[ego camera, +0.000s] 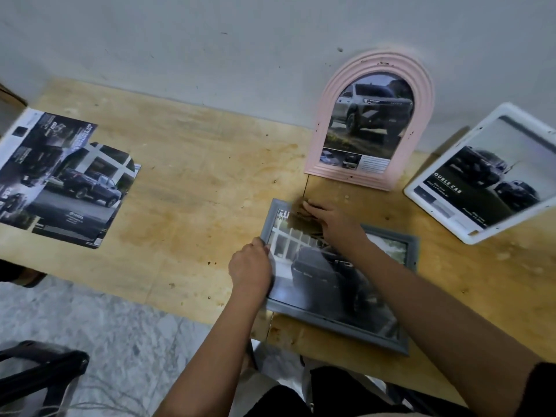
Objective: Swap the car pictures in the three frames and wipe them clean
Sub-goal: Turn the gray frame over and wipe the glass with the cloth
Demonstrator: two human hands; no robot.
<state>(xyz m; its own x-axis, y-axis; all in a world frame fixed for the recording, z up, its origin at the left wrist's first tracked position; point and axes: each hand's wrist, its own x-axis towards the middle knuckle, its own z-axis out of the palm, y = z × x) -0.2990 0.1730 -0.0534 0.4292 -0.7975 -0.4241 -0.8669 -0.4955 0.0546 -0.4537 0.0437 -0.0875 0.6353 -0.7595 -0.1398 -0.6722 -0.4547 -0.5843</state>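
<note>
**A:** Head view, lower centre: the left hand (251, 266) grips the grey frame's (331, 284) left rim. The right hand (334, 221), fingers flat, presses a cloth (298, 216) on its upper-left corner.

**B:** It's near the table's (180, 206) front edge, so a hard wipe might slide it off.

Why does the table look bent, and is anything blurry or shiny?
Head view: the wide lens bows the table edge and skews the white frame; the right hand and its brown cloth are motion-smeared; a glare patch sits on the glass of the grey frame near the left hand.
</note>
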